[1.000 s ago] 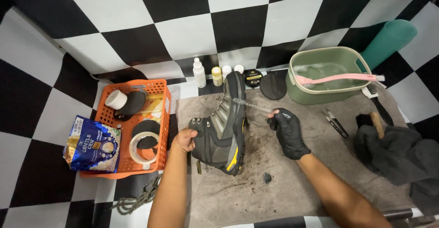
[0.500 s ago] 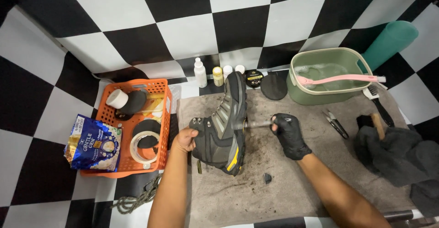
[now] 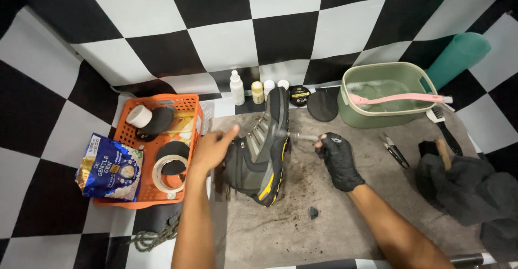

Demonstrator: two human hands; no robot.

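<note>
The bare left hand (image 3: 213,147) is half open, fingers loosely spread and blurred, its palm against the heel side of a grey hiking boot (image 3: 258,150) with yellow trim on the sole; whether the fingers actually clasp the boot cannot be told. The right hand (image 3: 339,160), in a black fingerless glove, is curled shut around the handle of a small brush (image 3: 297,136), whose blurred tip meets the boot's upper near the laces. The boot lies at the middle of a dirty grey mat (image 3: 324,215) on the bench, tipped on its side, its long axis running from 12 o'clock to 6 o'clock: the toe points toward 12, the heel sits toward 6, and the sole faces 3. At 9 o'clock from the boot stands an orange basket (image 3: 191,119) holding tape rolls and round tins, with a blue packet (image 3: 109,167) just beside it. At 2 o'clock a green tub (image 3: 377,117) carries a pink brush (image 3: 402,98) across its rim. Small bottles (image 3: 237,87) line the checkered wall at 12 o'clock.
</note>
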